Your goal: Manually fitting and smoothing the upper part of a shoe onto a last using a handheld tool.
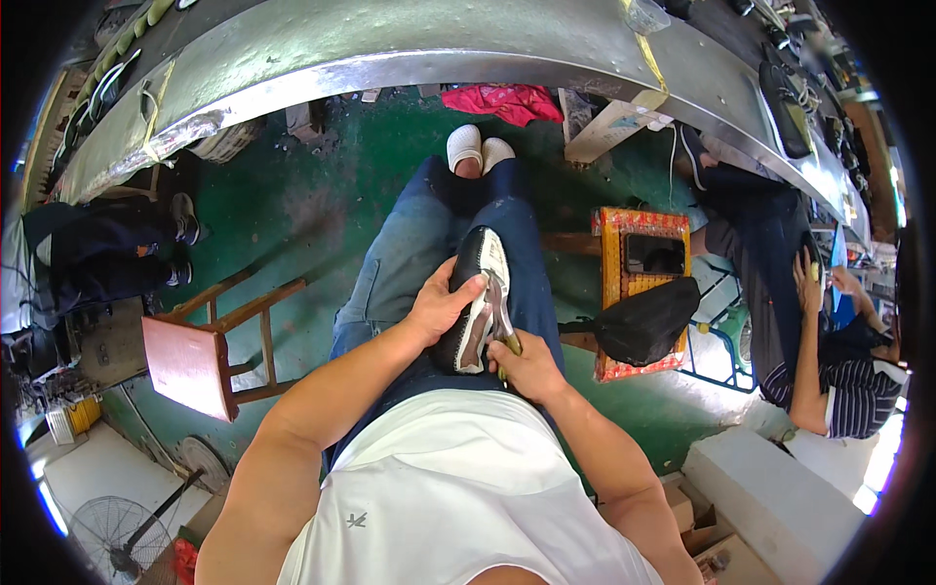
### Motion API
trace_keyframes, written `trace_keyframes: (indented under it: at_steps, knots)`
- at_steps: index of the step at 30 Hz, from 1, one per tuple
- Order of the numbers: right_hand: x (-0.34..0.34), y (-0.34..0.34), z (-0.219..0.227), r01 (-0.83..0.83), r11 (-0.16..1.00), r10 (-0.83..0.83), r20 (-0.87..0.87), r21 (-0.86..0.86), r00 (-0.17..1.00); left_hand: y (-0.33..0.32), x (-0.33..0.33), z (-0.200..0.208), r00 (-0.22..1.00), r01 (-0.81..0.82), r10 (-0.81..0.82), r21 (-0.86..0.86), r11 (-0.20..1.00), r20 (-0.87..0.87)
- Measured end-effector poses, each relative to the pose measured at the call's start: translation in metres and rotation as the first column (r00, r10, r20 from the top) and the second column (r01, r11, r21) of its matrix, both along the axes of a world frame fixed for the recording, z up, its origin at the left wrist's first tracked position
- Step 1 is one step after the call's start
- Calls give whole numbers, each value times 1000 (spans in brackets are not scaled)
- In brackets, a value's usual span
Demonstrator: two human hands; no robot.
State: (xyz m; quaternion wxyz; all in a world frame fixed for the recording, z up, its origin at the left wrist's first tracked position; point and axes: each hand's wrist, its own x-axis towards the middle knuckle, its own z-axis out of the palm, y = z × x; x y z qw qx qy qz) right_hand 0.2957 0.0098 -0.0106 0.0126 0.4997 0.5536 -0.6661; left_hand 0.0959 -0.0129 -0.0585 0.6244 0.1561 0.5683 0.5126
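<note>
A black shoe upper (481, 249) rests lengthwise on my lap, its underside turned up and a whitish edge folded around a brown middle. My left hand (444, 307) is closed around its left side, the thumb pressing on the white edge. My right hand (529, 366) grips metal pincers (500, 317) by their yellowish handles. The pincer jaws meet the right edge of the shoe near my left thumb. Whether they pinch the material, I cannot tell.
Beyond my feet runs a long metal-edged bench (409, 54). A wooden stool (195, 361) stands left; a red-and-yellow seat (614, 263) bearing a phone (655, 255) and black bag (648, 322) is right. Co-workers sit at both sides. A fan (112, 536) stands behind left.
</note>
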Motion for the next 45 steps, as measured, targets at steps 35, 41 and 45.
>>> trace_keyframes:
  at_steps: [35,41,45]
  knots:
    - [47,74,55,-576,810,562,132,111,816,24,-6,18,987,157,-148,-263,952,55]
    - [48,47,46,-567,636,564,186,523,804,20,-4,7,988,150,-150,-237,960,17]
    - [72,40,22,-555,762,519,199,333,831,8,14,11,907,255,-301,-186,949,-294]
